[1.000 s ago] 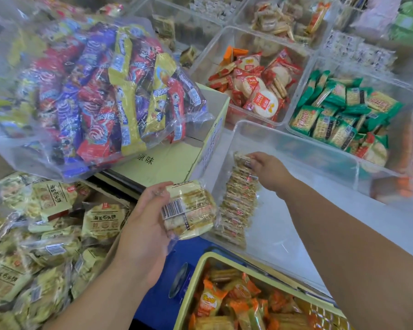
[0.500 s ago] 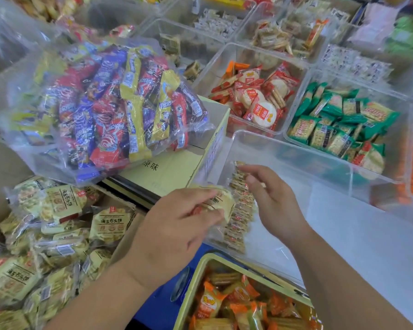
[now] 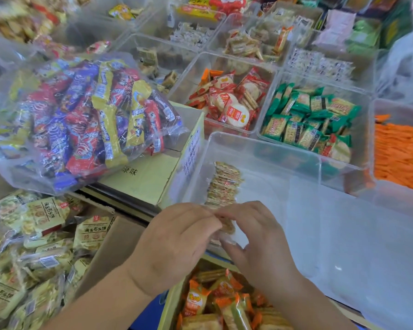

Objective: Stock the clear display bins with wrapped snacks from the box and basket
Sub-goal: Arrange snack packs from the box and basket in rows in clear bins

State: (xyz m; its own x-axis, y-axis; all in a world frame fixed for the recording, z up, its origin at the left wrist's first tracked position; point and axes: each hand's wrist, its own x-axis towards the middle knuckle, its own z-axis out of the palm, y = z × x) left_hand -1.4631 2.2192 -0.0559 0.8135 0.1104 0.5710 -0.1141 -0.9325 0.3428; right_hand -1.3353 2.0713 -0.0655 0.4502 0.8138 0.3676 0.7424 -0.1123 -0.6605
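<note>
1. Head view looks down on the left hand (image 3: 177, 246) and the right hand (image 3: 262, 241), which meet over the near left corner of a clear bin (image 3: 260, 145) at the near edge of the bench.
2. Fingers of both hands are drawn in narrow and pinch one wrapped snack (image 3: 227, 226) between them. The pack is largely hidden by the fingers.
3. That snack sits at the near end of a row of packs (image 3: 224, 184), which stand on edge along the bin's left wall and run toward its far wall.
4. Left of the left forearm, an open box (image 3: 112, 248) holds pale yellow packs (image 3: 43, 215).
5. Below the hands, a basket (image 3: 171, 308) holds orange-wrapped snacks (image 3: 198, 301).
6. A clear bag of bars (image 3: 81, 120) in red, blue and yellow wrappers lies on a closed carton (image 3: 150, 179), just left of the bin.
7. Beyond the bin stand bins of red-wrapped crackers (image 3: 231, 103) and green packs (image 3: 305, 120). At the right edge lies a stack of orange packs (image 3: 401, 158).
</note>
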